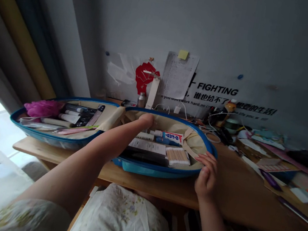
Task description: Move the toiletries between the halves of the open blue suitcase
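Note:
A blue-rimmed case (160, 172) lies unzipped and spread in two halves on the wooden table. My left hand (146, 120) reaches into the right half near its back wall; its fingers are hidden. My right hand (206, 172) is at the right rim, some fingers stretched over the edge and others curled. In the right half lie a toothpaste box (172, 137), a blue tube (164, 140), a white-labelled dark box (148, 146) and a pack of cotton swabs (178, 156). The left half holds a pink bath puff (43, 108), small tubes (69, 118) and a dark comb-like item (96, 115).
Papers, a purple pen-like item (270, 180) and a slim metallic item (297, 213) lie on the table's right side. Behind the case stand a white lamp (153, 93), a small bottle (141, 100) and cables. An orange-toned bottle (229, 107) stands at the back right.

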### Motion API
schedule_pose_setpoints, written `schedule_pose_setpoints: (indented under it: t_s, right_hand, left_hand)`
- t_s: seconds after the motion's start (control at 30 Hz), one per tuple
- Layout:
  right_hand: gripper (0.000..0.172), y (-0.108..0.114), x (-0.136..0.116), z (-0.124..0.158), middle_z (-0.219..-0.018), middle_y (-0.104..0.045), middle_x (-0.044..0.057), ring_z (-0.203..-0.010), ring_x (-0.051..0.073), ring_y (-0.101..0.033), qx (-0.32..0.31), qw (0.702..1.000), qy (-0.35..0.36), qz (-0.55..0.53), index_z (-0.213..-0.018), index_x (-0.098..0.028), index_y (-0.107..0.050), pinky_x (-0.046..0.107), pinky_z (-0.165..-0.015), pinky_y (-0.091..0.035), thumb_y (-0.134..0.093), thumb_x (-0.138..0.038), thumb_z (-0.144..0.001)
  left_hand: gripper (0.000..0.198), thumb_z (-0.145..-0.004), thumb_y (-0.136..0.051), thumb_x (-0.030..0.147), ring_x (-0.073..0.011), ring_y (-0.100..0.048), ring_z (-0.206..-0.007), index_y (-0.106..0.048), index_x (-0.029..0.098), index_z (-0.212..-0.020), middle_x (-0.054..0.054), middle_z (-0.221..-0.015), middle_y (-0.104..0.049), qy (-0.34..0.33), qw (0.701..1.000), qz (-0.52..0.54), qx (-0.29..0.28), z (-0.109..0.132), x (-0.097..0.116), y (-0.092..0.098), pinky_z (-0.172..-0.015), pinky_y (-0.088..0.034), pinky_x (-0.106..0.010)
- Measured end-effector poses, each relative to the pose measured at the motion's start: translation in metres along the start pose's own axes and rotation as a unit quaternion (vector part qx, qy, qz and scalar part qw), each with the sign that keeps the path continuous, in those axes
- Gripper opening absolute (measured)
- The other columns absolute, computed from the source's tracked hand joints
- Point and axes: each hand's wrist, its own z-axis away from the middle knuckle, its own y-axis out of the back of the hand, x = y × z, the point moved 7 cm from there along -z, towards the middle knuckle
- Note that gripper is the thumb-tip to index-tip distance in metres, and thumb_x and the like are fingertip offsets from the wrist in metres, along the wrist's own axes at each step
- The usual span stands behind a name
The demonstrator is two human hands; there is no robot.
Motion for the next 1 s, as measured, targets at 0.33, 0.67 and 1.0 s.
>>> schedule_pose_setpoints:
  t_s: [0.33,0.67,1.0]
  right_hand:
    - [0.036,0.000,0.000,0.000,-0.105,-0.068,0.011,-0.118,0.027,-0.060,0.002,1.000,-0.009,0.003,-0.104,-0.021,-0.068,0.053,-0.102,-0.048,-0.033,-0.031,-0.101]
    - [0.036,0.000,-0.001,-0.002,-0.103,-0.068,0.011,-0.116,0.026,-0.061,0.003,1.000,-0.011,-0.005,-0.102,-0.021,-0.068,0.053,-0.102,-0.048,-0.034,-0.032,-0.101]
    - [0.035,0.000,-0.002,-0.001,-0.106,-0.068,0.011,-0.118,0.026,-0.060,0.000,1.000,0.004,0.005,-0.106,-0.021,-0.067,0.052,-0.103,-0.048,-0.032,-0.027,-0.101]
  left_hand:
    - [0.038,-0.096,-0.063,0.039,-0.0246,-0.063,-0.111,-0.061,0.017,-0.127,-0.010,-0.128,-0.062,-0.001,0.994,-0.087,-0.059,0.007,0.014,-0.011,-0.093,-0.056,-0.045]
    - [0.037,-0.097,-0.063,0.039,-0.0241,-0.063,-0.111,-0.061,0.018,-0.127,-0.010,-0.129,-0.062,-0.005,0.994,-0.105,0.018,0.008,0.009,0.012,-0.093,-0.056,-0.044]
    - [0.038,-0.097,-0.063,0.039,-0.0236,-0.063,-0.110,-0.060,0.017,-0.128,-0.010,-0.128,-0.062,-0.065,0.989,-0.124,0.046,0.005,0.025,0.008,-0.092,-0.057,-0.045]
